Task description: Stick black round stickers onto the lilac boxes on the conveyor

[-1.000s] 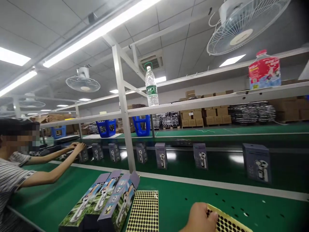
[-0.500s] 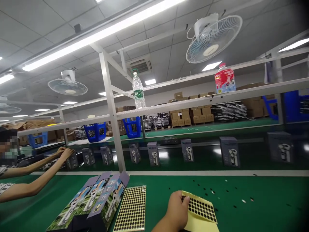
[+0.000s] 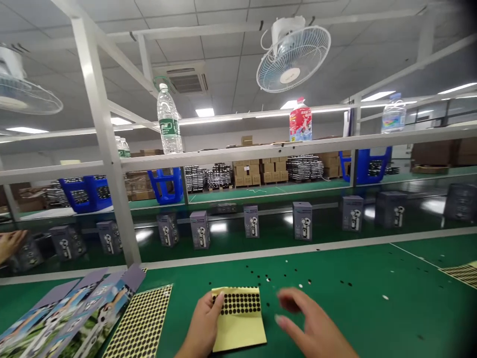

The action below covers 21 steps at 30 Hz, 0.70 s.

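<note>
My left hand grips the left edge of a yellow sticker sheet, thumb on top. Rows of round black dots cover the sheet's upper part, while its lower part is plain yellow. To the right of it, apart from the sheet, my right hand hovers with thumb and fingers apart and nothing visible between them. A second sheet full of black dots lies on the green table left of my left hand. Beside that lie flattened printed cartons with purple flaps.
Loose black dots are scattered over the green tabletop. Behind its pale rail, small purple-grey boxes stand on a dark belt. A metal post and a shelf with bottles rise ahead. A co-worker's hand touches a box at far left.
The view has swung right. My right hand has come into view on the right. My left hand still holds the sticker sheet, which now lies squarer to me.
</note>
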Tool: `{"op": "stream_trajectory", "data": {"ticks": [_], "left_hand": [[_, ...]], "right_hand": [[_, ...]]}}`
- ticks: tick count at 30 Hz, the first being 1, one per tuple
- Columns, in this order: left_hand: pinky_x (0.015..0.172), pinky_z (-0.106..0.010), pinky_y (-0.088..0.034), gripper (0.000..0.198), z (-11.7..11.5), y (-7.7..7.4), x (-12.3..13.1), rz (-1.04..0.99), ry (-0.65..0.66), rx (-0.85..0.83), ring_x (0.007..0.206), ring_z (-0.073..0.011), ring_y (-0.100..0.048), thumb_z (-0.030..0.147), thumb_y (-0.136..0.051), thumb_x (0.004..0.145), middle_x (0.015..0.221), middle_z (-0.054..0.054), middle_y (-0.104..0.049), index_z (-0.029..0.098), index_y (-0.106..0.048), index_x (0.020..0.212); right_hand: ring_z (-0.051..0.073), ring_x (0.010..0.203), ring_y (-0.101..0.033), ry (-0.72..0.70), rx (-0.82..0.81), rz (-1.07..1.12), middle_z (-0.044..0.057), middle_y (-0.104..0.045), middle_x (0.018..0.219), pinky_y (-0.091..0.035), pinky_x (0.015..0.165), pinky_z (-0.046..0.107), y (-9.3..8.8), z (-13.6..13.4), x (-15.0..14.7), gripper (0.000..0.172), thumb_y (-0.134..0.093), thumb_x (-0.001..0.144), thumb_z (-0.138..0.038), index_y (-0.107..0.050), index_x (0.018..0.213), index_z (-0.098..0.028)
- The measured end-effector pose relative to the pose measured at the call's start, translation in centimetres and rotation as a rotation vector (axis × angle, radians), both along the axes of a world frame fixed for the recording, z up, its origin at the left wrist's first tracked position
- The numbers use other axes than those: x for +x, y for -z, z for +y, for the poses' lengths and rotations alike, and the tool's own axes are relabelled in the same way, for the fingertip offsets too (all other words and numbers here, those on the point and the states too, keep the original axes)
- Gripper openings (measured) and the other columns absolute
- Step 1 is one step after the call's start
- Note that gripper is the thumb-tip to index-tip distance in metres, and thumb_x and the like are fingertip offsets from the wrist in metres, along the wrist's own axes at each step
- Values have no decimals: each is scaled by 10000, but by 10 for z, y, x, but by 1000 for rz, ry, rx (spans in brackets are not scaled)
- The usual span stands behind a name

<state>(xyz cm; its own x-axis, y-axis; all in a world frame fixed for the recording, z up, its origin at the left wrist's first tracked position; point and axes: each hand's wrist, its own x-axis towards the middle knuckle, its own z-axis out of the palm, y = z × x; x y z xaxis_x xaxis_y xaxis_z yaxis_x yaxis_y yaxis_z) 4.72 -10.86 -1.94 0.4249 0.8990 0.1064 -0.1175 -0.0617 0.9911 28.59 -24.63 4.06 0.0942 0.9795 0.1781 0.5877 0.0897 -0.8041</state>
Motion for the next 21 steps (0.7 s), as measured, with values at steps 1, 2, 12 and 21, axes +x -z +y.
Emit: {"op": "stream_trajectory", "data": {"ticks": [1, 2, 12, 21], "left_hand": [[807, -393, -525, 481, -1, -2, 1, -10, 9, -24, 876, -273, -683, 576, -556, 861, 942, -98, -734, 152, -666, 1061], [806, -401, -528, 484, -3, -4, 2, -25, 12, -52, 875, -279, -685, 578, -573, 849, 941, -100, -735, 154, -666, 1062], [850, -404, -522, 607, 12, -13, 1, -3, -132, -202, 972, -310, -666, 580, -715, 723, 1046, -139, -705, 150, -603, 1136], [727, -281, -415, 225, 25, -75, 45, 1117, 6, 404, 855, -227, -590, 366, -645, 750, 899, -40, -673, 243, -719, 923]], "right_hand": [[254, 1157, -537, 23, 12, 86, 97, -597, 1257, -413, 1005, 366, 5, 26, 1, 341, -583, 870, -381, -617, 1170, -223], [257, 1160, -535, -2, -17, 179, 100, -570, 1298, -432, 974, 351, 12, 50, -1, 430, -613, 835, -369, -572, 1233, -213], [184, 789, -640, -317, -153, 335, 52, -679, 870, -447, 613, 222, 65, 138, -11, 177, -523, 840, -270, -611, 923, -140], [126, 683, -509, -387, -40, 159, -16, -580, 711, -302, 588, 215, 75, 149, 1, 82, -545, 805, -212, -569, 740, -168]]}}
